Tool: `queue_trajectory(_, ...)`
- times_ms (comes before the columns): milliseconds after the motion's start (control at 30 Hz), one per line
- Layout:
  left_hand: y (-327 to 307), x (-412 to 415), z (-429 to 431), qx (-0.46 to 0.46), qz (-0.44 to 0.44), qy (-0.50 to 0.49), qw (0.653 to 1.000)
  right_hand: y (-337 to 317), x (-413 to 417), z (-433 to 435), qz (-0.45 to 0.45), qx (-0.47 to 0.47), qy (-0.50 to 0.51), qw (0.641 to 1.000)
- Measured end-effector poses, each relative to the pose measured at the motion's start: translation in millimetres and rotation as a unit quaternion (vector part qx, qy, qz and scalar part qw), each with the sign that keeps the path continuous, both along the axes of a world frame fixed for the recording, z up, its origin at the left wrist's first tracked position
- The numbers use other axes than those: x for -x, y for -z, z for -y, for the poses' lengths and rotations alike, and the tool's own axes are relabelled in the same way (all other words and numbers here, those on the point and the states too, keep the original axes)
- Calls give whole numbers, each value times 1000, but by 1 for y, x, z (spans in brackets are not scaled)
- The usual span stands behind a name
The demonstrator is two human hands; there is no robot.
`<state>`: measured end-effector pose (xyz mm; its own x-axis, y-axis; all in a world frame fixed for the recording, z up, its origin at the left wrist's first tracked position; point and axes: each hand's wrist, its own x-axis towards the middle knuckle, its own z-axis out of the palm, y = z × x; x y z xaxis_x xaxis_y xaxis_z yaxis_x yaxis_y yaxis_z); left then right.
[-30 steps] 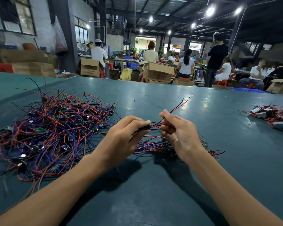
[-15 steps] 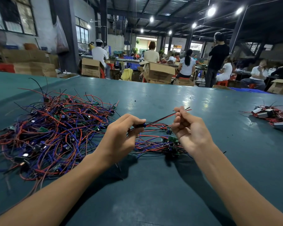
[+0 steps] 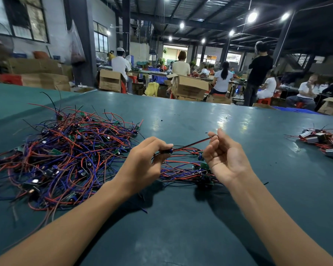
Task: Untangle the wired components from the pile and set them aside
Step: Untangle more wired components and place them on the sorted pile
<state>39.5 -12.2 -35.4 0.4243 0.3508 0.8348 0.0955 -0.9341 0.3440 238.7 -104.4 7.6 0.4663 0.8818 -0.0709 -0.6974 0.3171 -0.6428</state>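
The green table (image 3: 181, 116) holds a big pile (image 3: 65, 160) of red, blue and black wires on the left. It looks light and floppy, and the wires will likely snag, so slow pulls seem best. A small bunch (image 3: 181, 171) lies between the hands. The left hand (image 3: 142, 166) pinches a little dark part (image 3: 166, 150). The right hand (image 3: 227, 160), palm up, pinches the end of its red and black wires (image 3: 192, 144). That hard part looks safest to hold. Another small heap (image 3: 323, 143) far right is cut off by the edge. Parts deep in the pile are hidden.
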Motion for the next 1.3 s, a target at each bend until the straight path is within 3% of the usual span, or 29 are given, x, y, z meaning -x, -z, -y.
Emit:
queue_trajectory(433, 5, 2, -7, -14, -3, -6, 1000, 5, -9, -1, 28, 7, 8, 1000)
queue_trajectory(767, 3, 2, -7, -1, -3, 2, 1000, 1, -7, 5, -14, -69, -14, 997)
queue_trajectory(833, 4, 3, -6, 29, -2, 7, 1000, 2, -8, 4, -22, -67, -7, 997)
queue_trajectory(900, 4, 2, -4, 120, 17, 13, 993, 3, -9, 4, -29, -72, -7, 997)
queue_trajectory(1000, -5, 2, -5, 353, 73, 105, 927, 7, -8, 2, -3, -58, -7, 998)
queue_trajectory(1100, -17, 9, -8, 565, 136, 242, 777, 10, 1, -1, 27, -57, -27, 998)
queue_trajectory(1167, -19, 13, -9, 632, 149, 286, 704, 11, 10, -1, 60, -68, -39, 995)
queue_trajectory(1300, -20, 15, -12, 653, 168, 336, 657, 13, 24, 0, 188, -32, -54, 980)
